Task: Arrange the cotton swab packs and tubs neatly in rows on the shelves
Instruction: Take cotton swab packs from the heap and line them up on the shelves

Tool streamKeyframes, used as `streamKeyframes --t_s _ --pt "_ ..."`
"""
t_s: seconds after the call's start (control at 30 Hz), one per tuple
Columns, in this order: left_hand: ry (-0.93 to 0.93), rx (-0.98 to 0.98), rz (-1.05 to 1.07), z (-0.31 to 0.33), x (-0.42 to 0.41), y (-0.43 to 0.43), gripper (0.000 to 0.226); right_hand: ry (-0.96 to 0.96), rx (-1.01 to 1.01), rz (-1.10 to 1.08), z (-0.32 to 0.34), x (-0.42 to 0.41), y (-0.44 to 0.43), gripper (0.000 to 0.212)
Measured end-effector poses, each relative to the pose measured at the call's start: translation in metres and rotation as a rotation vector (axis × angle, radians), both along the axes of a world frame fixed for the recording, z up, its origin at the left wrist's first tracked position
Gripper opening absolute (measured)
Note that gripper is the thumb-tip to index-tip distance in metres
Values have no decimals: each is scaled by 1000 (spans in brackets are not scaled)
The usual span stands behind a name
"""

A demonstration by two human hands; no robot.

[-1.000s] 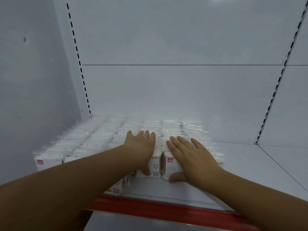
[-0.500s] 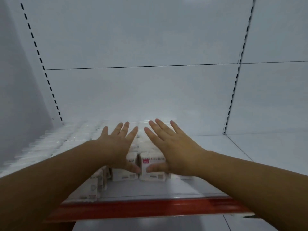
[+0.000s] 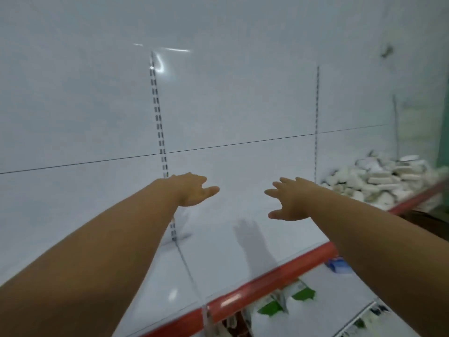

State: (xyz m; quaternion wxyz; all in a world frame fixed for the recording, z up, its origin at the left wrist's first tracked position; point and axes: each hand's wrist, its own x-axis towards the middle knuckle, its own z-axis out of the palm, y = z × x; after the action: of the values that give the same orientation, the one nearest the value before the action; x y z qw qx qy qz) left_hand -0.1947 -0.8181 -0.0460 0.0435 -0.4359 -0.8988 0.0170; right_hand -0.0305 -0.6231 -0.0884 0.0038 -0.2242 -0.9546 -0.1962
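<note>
White steel shelf [image 3: 243,242], trimmed with a red front rail [image 3: 279,273], lies bare beneath a person's two outstretched arms, while a loose heap of cotton swab packs [image 3: 379,181] waits at two o'clock, well apart from either hand, at the far end of the same level. Left hand [image 3: 194,190] hangs at eleven o'clock, fingers spread and slightly curled, holding nothing and touching nothing. Right hand [image 3: 289,200] hovers at one o'clock, thumb dropped low and fingers splayed wide, equally empty (its shadow falls on the shelf just below). The heap looks the likely trouble: the packs lie tumbled at every angle, some close to the rail, so a broad two-handed scoop could nudge the outer ones over the edge toward the lower tier, where green-labelled goods [image 3: 286,300] sit at five o'clock. The view is also smeared, so a hasty reach may land short or grab unevenly, and packs gathered crooked would need squaring again before any row stands neat.
</note>
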Motion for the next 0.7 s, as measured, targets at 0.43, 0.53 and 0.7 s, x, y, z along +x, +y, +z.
streamKeyframes --t_s 0.43,0.53,0.7 --pt "-90 -60 -425 -25 160 296 70 125 -138 -427 -12 281 224 76" --pt "-69 -102 -479 -32 168 357 66 158 -156 -434 -21 292 261 74" --pt "-49 -79 -589 -46 158 465 61 108 -126 -453 -30 281 343 73"
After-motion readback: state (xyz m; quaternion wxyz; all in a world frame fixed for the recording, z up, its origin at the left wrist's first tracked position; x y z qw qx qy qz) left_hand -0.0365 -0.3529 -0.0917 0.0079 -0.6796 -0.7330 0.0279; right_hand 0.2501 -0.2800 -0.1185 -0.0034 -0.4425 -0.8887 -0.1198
